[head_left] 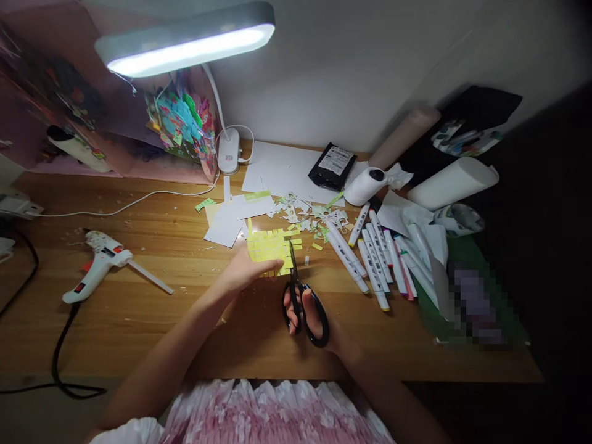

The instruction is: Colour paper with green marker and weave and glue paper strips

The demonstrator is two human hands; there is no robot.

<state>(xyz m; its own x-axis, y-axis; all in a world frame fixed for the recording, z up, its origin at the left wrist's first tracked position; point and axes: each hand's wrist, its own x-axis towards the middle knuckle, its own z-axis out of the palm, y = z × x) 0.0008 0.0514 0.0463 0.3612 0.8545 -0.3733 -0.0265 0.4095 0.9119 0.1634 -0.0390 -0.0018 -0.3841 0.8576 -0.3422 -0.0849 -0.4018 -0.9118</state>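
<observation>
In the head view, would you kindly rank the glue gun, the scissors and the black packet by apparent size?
1. Glue gun, longest with its stick.
2. Scissors, held in the right hand.
3. Black packet, though it lies farther away, so its lead over it is unsure.

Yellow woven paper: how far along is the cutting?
Done: the yellow woven paper is already woven, and offcuts litter the desk. In hand: the left hand steadies it while the right hand works black scissors at its right edge. Left: loose strip ends still poke out there.
</observation>
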